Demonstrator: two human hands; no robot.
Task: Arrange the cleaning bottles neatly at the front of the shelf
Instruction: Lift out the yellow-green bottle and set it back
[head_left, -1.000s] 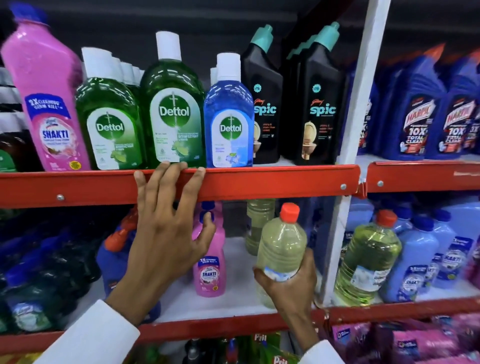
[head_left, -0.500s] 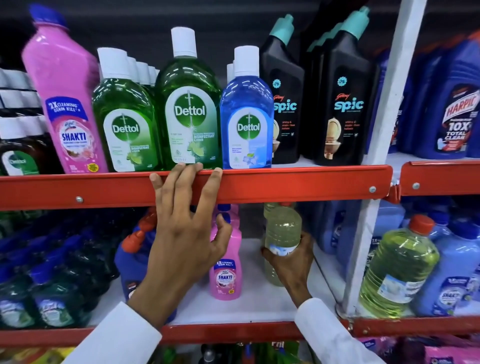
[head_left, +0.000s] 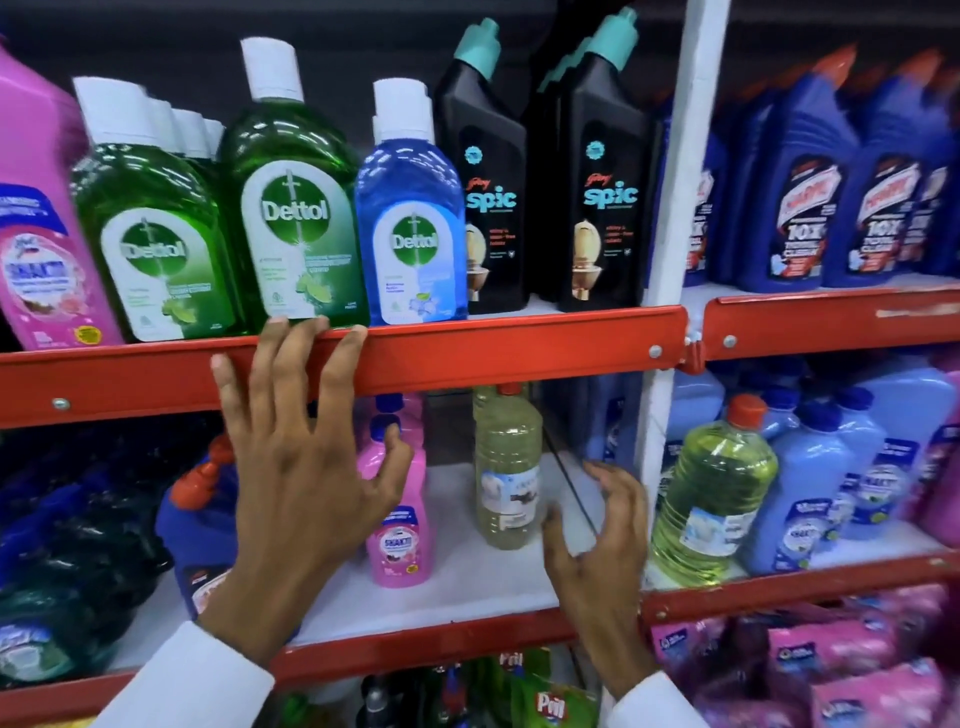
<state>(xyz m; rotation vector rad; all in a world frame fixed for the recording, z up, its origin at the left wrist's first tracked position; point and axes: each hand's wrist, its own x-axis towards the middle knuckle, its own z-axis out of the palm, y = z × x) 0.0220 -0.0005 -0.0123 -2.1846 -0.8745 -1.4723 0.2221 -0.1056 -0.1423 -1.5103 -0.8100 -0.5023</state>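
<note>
- Head view: two-tier red-edged rack; the white middle shelf (head_left: 467, 577) carries the bottles of interest.
- Pale yellow bottle (head_left: 506, 467) stands upright toward the back of the middle shelf, its orange cap just under the red rail (head_left: 493, 353) of the upper shelf.
- Right hand (head_left: 597, 540) sits just right of that bottle, fingers curled and spread, holding nothing. Thumb is near the bottle's lower side; contact cannot be judged.
- Left hand (head_left: 296, 478) is raised with its fingers splayed; fingertips rest on the red rail, below the green Dettol bottle (head_left: 296, 208). It grasps nothing.
- Pink Shakti bottle (head_left: 397, 519) stands upright on the middle shelf, left of the yellow one and apart from it, partly hidden by the left thumb.
- Blue bottle with orange cap (head_left: 197, 519) stands further left, mostly behind the left wrist.
- Upper shelf, left to right: large pink bottle (head_left: 47, 249), green Dettol row, blue Dettol bottle (head_left: 410, 228), two black Spic bottles (head_left: 597, 197).
- Right bay past the white upright (head_left: 670, 260): larger yellow bottle (head_left: 711, 493) at the shelf front, pale blue bottles beside it.
- White sleeves on both wrists.
</note>
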